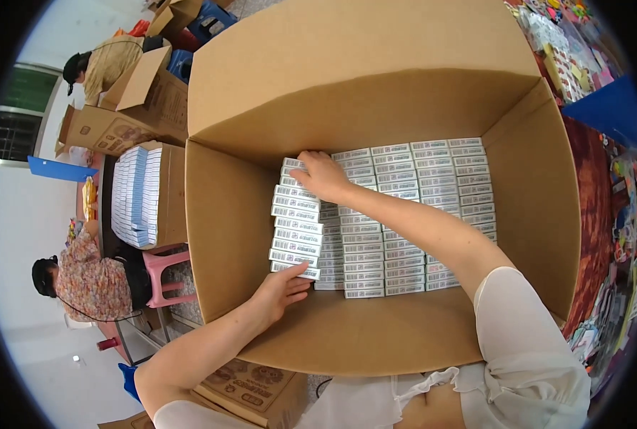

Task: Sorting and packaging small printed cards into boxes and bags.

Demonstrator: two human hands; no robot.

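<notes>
Inside a large open cardboard carton, a row of small white boxes with barcodes on their ends runs between my two hands. My right hand reaches across and curls over the far end of this row. At its near end, my left hand presses with the thumb on the last box and the fingers beneath. The row is slightly uneven and sits higher than the boxes beside it. To its right, several more rows of the same white boxes stand packed side by side.
The carton's tall far flap stands up. To the left are another carton of white boxes, a pink stool and two people at work. At right, a red-covered table bears many small colourful goods. A closed carton lies below.
</notes>
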